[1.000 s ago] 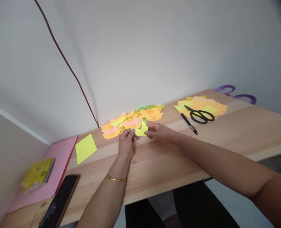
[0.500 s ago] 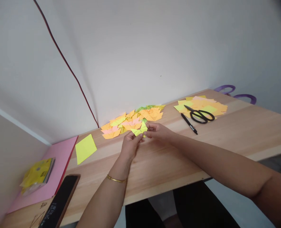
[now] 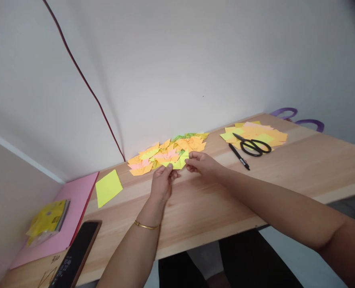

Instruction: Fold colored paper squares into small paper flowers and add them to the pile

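Observation:
Between my two hands is a small folded yellow-green paper (image 3: 181,161), raised a little above the table. My left hand (image 3: 163,181) pinches its left end with the thumb on top. At its right end, the thumb and fingers of my right hand (image 3: 203,165) are closed on the paper. Just behind it lies a pile of folded paper pieces (image 3: 144,163) in orange, pink, yellow and green, some with small drawn dots. My fingers and the held paper hide part of that pile.
Left of my hands lies a yellow paper sheet (image 3: 109,188). Further left are a pink folder (image 3: 83,192), a yellow packet (image 3: 49,218) and a phone (image 3: 77,254). At the right are scissors (image 3: 252,146) on loose paper squares (image 3: 277,136), and a black pen (image 3: 239,156).
My hands have moved slightly apart along the paper, and it now looks wider and flatter. My right hand has shifted a bit to the right. The other things stay put.

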`<state>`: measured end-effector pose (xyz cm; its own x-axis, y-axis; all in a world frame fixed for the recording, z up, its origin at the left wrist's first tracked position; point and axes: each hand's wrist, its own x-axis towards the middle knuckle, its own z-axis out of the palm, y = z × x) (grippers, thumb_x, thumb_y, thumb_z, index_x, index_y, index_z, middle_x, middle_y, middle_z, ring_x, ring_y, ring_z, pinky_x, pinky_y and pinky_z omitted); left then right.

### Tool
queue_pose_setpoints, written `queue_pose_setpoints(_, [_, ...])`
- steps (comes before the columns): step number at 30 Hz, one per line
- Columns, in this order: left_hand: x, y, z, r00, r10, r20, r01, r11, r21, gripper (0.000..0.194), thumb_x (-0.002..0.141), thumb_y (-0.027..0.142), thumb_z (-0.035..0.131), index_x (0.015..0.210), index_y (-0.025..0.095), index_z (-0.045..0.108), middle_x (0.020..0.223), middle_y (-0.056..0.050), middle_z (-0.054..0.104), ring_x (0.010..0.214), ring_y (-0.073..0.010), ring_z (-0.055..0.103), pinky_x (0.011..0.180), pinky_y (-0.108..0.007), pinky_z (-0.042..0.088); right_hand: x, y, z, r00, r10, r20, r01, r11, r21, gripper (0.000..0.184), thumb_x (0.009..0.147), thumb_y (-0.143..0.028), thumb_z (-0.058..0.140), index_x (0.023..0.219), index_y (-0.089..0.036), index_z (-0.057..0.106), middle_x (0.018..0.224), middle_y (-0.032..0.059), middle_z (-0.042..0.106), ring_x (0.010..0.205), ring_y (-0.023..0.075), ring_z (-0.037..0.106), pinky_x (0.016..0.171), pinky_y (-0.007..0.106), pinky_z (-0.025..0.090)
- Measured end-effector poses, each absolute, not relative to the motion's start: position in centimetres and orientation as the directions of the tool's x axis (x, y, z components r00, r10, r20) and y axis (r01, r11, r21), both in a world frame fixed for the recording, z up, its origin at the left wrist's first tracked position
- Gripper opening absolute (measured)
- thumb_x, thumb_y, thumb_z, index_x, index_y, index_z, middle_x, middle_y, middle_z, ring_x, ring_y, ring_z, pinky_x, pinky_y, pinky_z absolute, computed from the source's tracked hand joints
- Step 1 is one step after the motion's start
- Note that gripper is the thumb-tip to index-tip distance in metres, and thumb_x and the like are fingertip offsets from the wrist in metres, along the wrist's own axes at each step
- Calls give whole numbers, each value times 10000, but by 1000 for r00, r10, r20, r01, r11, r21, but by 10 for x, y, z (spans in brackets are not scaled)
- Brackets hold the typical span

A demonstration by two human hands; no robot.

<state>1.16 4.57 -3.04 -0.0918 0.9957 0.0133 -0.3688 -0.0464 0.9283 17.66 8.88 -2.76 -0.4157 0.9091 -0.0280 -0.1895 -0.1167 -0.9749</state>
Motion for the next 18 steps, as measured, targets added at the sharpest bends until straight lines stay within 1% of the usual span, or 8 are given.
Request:
queue_pose_setpoints(3, [11, 46, -29, -66, 998, 5, -463, -35, 886, 242, 683, 333, 702, 676, 133, 567, 515, 27, 533, 510, -87, 529, 611, -269, 489, 177, 87, -27, -406, 913, -38, -237, -146, -961, 298, 686, -366, 682, 660, -181, 449, 616, -15, 575, 594, 85, 525, 579, 230, 421])
queue_pose_setpoints(6, [10, 46, -27, -80, 996, -41, -527, -7, 850, 219, 685, 292, 709, 737, 138, 562, 578, 19, 588, 532, -91, 568, 655, -295, 512, 176, 86, -28, -398, 916, -57, -288, -183, -940, 266, 679, -344, 697, 689, -175, 493, 651, -1, 588, 622, 93, 543, 594, 238, 437])
queue_pose_setpoints(10, [9, 47, -27, -89, 988, -123, -596, 46, 802, 212, 684, 237, 712, 782, 151, 545, 715, -26, 663, 676, -143, 651, 782, -365, 522, 174, 86, -31, -414, 903, -112, -338, -267, -902, 248, 667, -303, 720, 694, -168, 514, 715, 22, 617, 661, 101, 572, 619, 248, 457])
queue_pose_setpoints(13, [8, 48, -28, -84, 984, -155, -646, 65, 761, 208, 689, 207, 708, 751, 160, 515, 709, -37, 665, 739, -169, 668, 827, -387, 517, 173, 86, -30, -444, 883, -154, -348, -328, -878, 229, 677, -276, 717, 709, -163, 520, 767, 39, 640, 670, 97, 583, 614, 238, 458])
queue_pose_setpoints(15, [9, 48, -29, -78, 985, -155, -652, 67, 755, 211, 685, 196, 710, 749, 161, 513, 708, -34, 663, 739, -166, 668, 832, -384, 518, 173, 85, -29, -451, 877, -168, -346, -345, -873, 210, 682, -263, 710, 730, -159, 534, 784, 42, 644, 679, 96, 589, 608, 227, 457])
queue_pose_setpoints(18, [12, 46, -28, -61, 992, -114, -596, 56, 801, 232, 656, 175, 729, 804, 149, 553, 752, -31, 672, 706, -140, 658, 817, -359, 523, 174, 83, -27, -446, 879, -168, -314, -329, -891, 184, 682, -250, 700, 741, -152, 555, 764, 43, 645, 678, 98, 593, 598, 215, 456])
